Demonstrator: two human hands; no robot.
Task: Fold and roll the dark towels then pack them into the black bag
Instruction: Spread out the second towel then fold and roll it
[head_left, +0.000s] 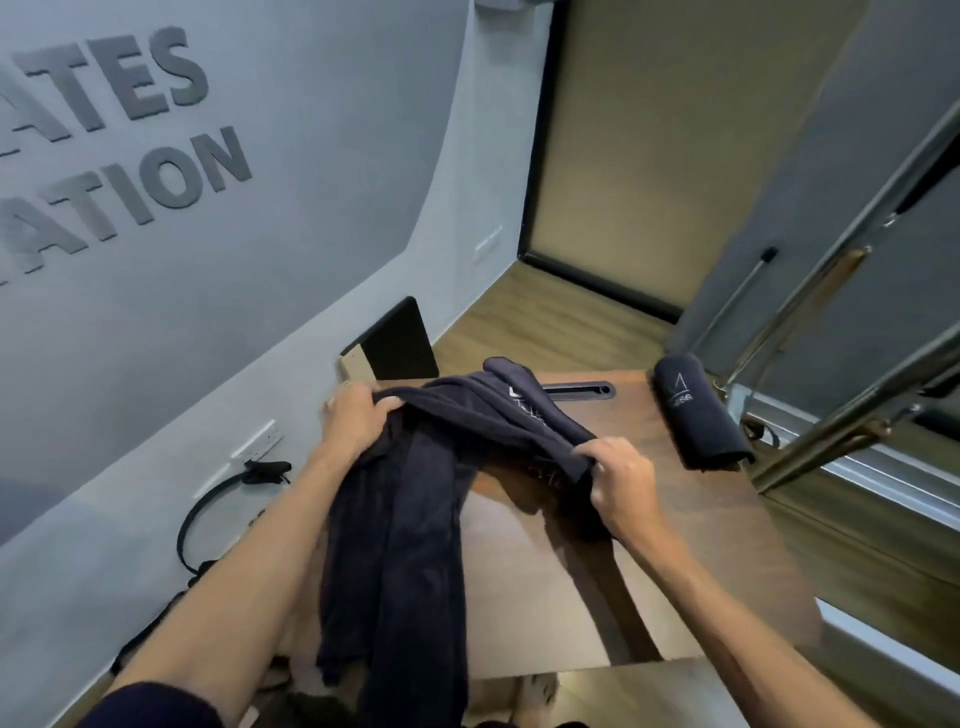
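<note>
The person holds a dark towel (410, 519) up over the brown desk (701, 545), the left hand (358, 421) gripping one bunched corner near the far left edge and the right hand (621, 467) pinching the opposite corner closer in, both with fingers curled tight into the cloth. The stretch between them sags in folds, and the rest hangs down off the near edge of the desk toward the floor. The step in hand looks like opening the towel out for its first fold. To do that well, the hands would probably need to draw apart until the top edge runs taut and straight, then lay the cloth flat on the desk with corners matched before any rolling, since creases caught now would likely make a lumpy roll. A second towel (696, 410), already rolled, lies at the far right corner of the desk, well apart from the hands. No black bag can be picked out with confidence. The rolled towel carries a pale peaked logo with small lettering too blurred to read; the held towel shows a similar pale mark. Raised grey letters (119, 130) on the wall read "ATES" above "ATION", both cut off at the left.
</note>
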